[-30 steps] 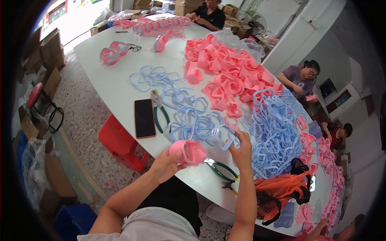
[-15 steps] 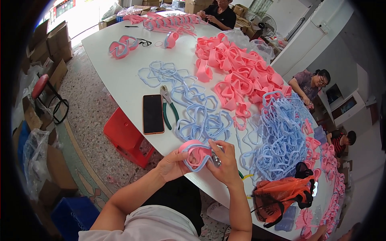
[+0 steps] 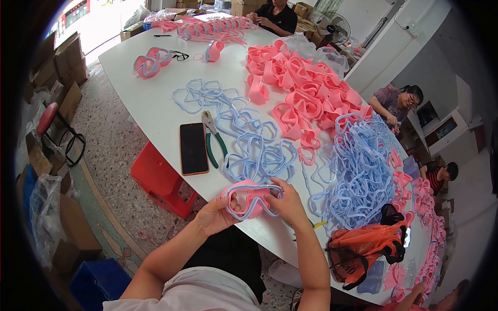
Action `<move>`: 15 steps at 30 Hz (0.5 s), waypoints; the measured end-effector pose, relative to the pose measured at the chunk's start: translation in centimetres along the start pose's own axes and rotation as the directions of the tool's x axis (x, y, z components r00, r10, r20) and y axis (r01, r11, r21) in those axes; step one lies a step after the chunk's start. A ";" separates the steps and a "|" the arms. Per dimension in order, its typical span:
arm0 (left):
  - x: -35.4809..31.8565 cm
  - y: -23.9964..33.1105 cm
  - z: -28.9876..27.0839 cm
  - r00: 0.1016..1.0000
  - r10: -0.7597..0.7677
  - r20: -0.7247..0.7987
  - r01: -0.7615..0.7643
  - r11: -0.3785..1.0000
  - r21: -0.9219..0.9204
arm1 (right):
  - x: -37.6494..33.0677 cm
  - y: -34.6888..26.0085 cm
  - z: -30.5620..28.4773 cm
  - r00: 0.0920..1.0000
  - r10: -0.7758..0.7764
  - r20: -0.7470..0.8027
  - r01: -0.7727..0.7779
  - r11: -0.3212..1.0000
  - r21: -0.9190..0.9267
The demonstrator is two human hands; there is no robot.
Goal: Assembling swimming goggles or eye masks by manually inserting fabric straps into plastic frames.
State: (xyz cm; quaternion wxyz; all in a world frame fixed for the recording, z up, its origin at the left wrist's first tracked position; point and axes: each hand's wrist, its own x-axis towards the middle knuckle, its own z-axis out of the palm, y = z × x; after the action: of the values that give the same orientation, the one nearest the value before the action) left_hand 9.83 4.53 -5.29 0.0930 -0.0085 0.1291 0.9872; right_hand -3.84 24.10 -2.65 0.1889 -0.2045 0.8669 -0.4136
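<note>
Both hands hold one pink goggle skirt with a blue frame (image 3: 251, 199) at the near edge of the white tabletop (image 3: 150, 98), just above it. Left hand (image 3: 218, 215) grasps the left end, thumb inside the eye opening, fingers wrapped under. Right hand (image 3: 286, 203) grips the right end, fingertips pressing the blue frame along the top rim.

Versus a second ago: the piece was a bunched pink lump held further right with the right arm reaching up to the blue pile; half a second ago both hands were closing on it. Now it is spread flat, frame showing on the front, hands pulled back toward the body.

Black phone (image 3: 193, 148) lies near the near edge, left of the green-handled pliers (image 3: 213, 138), just beside them. Loose blue frames (image 3: 259, 150) sit just beyond the hands. Bigger blue frame heap (image 3: 358, 166) at the right, pink skirts pile (image 3: 301, 88) beyond it. Orange bag (image 3: 365, 243) at the near right edge. Red stool (image 3: 161, 179) under the table's left edge.
</note>
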 end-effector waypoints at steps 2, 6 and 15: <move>0.1 -0.2 -1.5 1.000 0.018 0.009 -0.018 1.000 -0.005 | 0.4 -0.2 0.2 1.000 -0.017 0.018 0.018 0.998 -0.068; -0.1 -0.2 -4.0 0.992 0.114 -0.054 -0.117 0.991 -0.057 | -0.5 -2.7 0.5 0.999 -0.029 -0.026 0.029 0.999 0.028; -0.5 -0.2 -2.8 0.995 0.069 -0.078 -0.070 0.998 -0.003 | -1.4 -3.3 -0.3 0.963 -0.030 -0.269 0.170 0.840 0.515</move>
State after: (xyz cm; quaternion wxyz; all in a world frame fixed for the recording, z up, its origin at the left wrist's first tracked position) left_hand 10.33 3.96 -8.02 0.0535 -0.0428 0.1298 0.9892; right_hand -2.13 23.15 0.42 0.1053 -0.1352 0.7223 -0.6700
